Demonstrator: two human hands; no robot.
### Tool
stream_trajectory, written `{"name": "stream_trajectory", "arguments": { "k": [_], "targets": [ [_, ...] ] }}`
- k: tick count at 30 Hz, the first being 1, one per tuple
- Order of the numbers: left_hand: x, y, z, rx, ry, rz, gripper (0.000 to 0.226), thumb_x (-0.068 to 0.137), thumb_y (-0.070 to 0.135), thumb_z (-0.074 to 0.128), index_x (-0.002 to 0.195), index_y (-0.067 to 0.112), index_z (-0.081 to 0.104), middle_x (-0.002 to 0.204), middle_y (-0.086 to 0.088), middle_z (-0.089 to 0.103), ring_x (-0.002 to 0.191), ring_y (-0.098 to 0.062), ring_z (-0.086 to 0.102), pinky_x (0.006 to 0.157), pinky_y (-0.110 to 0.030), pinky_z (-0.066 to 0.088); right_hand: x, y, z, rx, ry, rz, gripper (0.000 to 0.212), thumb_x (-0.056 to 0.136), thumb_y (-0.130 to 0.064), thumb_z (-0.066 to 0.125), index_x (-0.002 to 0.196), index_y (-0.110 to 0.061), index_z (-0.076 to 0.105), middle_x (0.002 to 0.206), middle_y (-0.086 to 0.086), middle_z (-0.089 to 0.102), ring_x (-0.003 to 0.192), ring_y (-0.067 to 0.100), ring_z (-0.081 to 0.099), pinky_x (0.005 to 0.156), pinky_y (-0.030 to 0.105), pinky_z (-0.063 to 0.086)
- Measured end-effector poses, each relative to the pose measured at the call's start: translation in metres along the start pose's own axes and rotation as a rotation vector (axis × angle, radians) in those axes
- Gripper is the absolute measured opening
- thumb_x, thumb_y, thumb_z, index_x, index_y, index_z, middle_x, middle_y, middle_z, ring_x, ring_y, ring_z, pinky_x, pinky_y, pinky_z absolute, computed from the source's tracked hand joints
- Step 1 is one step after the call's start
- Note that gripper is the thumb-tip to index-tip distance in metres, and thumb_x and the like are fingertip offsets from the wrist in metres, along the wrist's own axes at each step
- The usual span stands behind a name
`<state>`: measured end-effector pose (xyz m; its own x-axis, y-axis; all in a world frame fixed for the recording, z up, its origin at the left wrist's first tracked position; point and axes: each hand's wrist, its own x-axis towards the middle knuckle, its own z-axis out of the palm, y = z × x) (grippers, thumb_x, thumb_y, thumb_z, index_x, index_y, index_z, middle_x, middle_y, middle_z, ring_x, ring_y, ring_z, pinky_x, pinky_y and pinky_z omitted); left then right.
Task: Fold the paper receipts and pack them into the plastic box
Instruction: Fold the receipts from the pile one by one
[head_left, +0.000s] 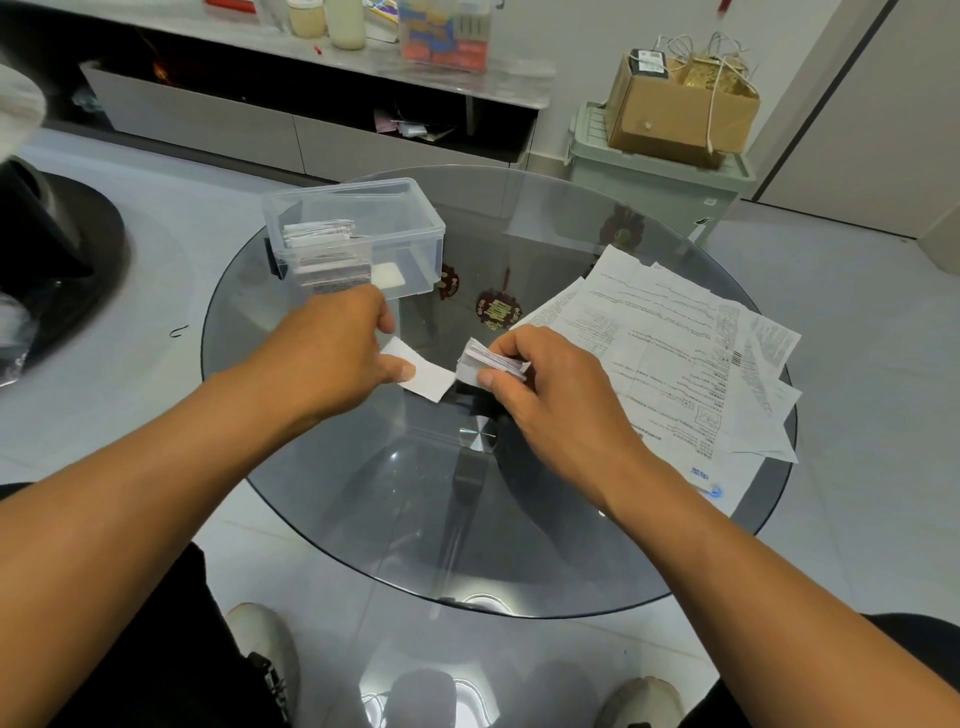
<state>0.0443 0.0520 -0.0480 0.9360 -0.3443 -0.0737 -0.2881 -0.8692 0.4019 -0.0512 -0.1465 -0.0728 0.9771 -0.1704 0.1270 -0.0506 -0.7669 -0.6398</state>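
A clear plastic box (415, 218) stands open at the back left of the round glass table (519, 545). Folded receipts (319, 236) stand packed against its left end. My left hand (332, 353) pinches one end of a small white receipt (428, 379) just in front of the box. My right hand (540, 379) grips a thick folded wad of paper (491, 358), which meets the other end of that receipt. A fan of unfolded printed receipts and sheets (675, 353) lies on the right side of the table.
Red paper ornaments (496, 309) show through the glass. A grey low cabinet (291, 124) runs along the back. A cardboard box (680, 109) sits on a green bin (654, 182) at the back right. My shoes (265, 654) are under the table.
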Motion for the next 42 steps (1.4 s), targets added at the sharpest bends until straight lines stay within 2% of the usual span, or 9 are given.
{"name": "stream_trajectory", "arguments": {
  "k": [5, 12, 17, 21, 25, 28, 31, 37, 42],
  "targets": [
    [-0.006, 0.010, 0.011, -0.195, 0.102, 0.178, 0.025, 0.084, 0.006, 0.073, 0.091, 0.027, 0.062, 0.077, 0.009, 0.066, 0.074, -0.012, 0.063, 0.070, -0.034, 0.054, 0.000, 0.000, 0.000, 0.003, 0.015, -0.018, 0.005, 0.099, -0.035, 0.065, 0.103, -0.032, 0.064, 0.097, -0.019, 0.060, 0.086, 0.010, 0.059, 0.079, 0.039, 0.056],
    [-0.019, 0.026, 0.011, -0.036, -0.025, 0.250, 0.009, 0.088, 0.022, 0.075, 0.096, 0.026, 0.075, 0.087, 0.005, 0.073, 0.082, -0.016, 0.067, 0.076, -0.036, 0.056, -0.003, 0.000, -0.001, -0.037, -0.004, -0.046, 0.001, 0.100, -0.033, 0.062, 0.100, -0.032, 0.063, 0.094, -0.015, 0.062, 0.084, 0.009, 0.058, 0.074, 0.035, 0.052],
    [-0.022, 0.025, 0.008, -0.091, -0.128, 0.181, 0.061, 0.077, 0.038, 0.086, 0.131, 0.031, 0.058, 0.104, 0.012, 0.063, 0.085, -0.007, 0.061, 0.068, -0.023, 0.045, -0.002, 0.000, 0.001, -0.048, -0.006, -0.039, 0.004, 0.101, -0.032, 0.060, 0.103, -0.030, 0.064, 0.098, -0.014, 0.062, 0.086, 0.010, 0.057, 0.074, 0.034, 0.049],
    [-0.018, 0.023, 0.014, -0.250, -0.181, 0.116, 0.038, 0.079, 0.033, 0.086, 0.111, 0.028, 0.066, 0.078, 0.011, 0.069, 0.067, -0.003, 0.062, 0.061, -0.022, 0.041, -0.001, 0.000, 0.003, -0.048, 0.010, -0.028, 0.005, 0.101, -0.032, 0.060, 0.103, -0.030, 0.063, 0.098, -0.012, 0.063, 0.086, 0.012, 0.058, 0.076, 0.038, 0.053],
    [-0.020, 0.025, 0.016, -0.301, -0.190, 0.105, 0.021, 0.081, 0.028, 0.084, 0.094, 0.028, 0.068, 0.078, 0.009, 0.070, 0.067, -0.006, 0.063, 0.063, -0.022, 0.044, -0.001, 0.000, 0.003, -0.009, 0.040, 0.008, 0.005, 0.099, -0.034, 0.060, 0.100, -0.030, 0.062, 0.093, -0.012, 0.065, 0.083, 0.012, 0.060, 0.075, 0.043, 0.055],
    [-0.020, 0.025, 0.018, -0.332, -0.177, 0.109, 0.017, 0.082, 0.024, 0.084, 0.088, 0.028, 0.068, 0.078, 0.009, 0.070, 0.070, -0.007, 0.065, 0.068, -0.025, 0.051, -0.002, -0.001, 0.002, 0.035, 0.047, 0.045, 0.006, 0.100, -0.036, 0.061, 0.100, -0.031, 0.061, 0.088, -0.018, 0.062, 0.081, 0.010, 0.062, 0.072, 0.038, 0.056],
    [-0.022, 0.027, 0.019, -0.246, -0.095, 0.154, 0.012, 0.086, 0.024, 0.079, 0.082, 0.028, 0.068, 0.072, 0.013, 0.065, 0.066, -0.004, 0.061, 0.058, -0.019, 0.042, -0.003, -0.002, -0.001, 0.099, 0.055, 0.094, 0.008, 0.102, -0.038, 0.060, 0.102, -0.030, 0.058, 0.090, -0.020, 0.060, 0.081, 0.007, 0.061, 0.066, 0.026, 0.051],
    [-0.020, 0.026, 0.022, -0.334, -0.104, 0.195, 0.027, 0.087, 0.022, 0.077, 0.102, 0.033, 0.057, 0.080, 0.014, 0.071, 0.070, -0.002, 0.064, 0.071, -0.028, 0.053, -0.002, -0.002, -0.003, 0.153, 0.053, 0.149, 0.010, 0.103, -0.039, 0.055, 0.103, -0.029, 0.054, 0.097, -0.012, 0.065, 0.085, 0.015, 0.068, 0.078, 0.049, 0.059],
    [-0.018, 0.026, 0.023, -0.276, -0.106, 0.203, 0.029, 0.090, 0.019, 0.071, 0.113, 0.034, 0.062, 0.079, 0.015, 0.071, 0.071, -0.002, 0.064, 0.072, -0.027, 0.053, 0.000, -0.007, -0.010, 0.399, 0.051, 0.269, 0.006, 0.105, -0.026, 0.053, 0.102, -0.021, 0.054, 0.101, 0.002, 0.069, 0.075, 0.014, 0.075, 0.060, 0.030, 0.063]
  ]
}}
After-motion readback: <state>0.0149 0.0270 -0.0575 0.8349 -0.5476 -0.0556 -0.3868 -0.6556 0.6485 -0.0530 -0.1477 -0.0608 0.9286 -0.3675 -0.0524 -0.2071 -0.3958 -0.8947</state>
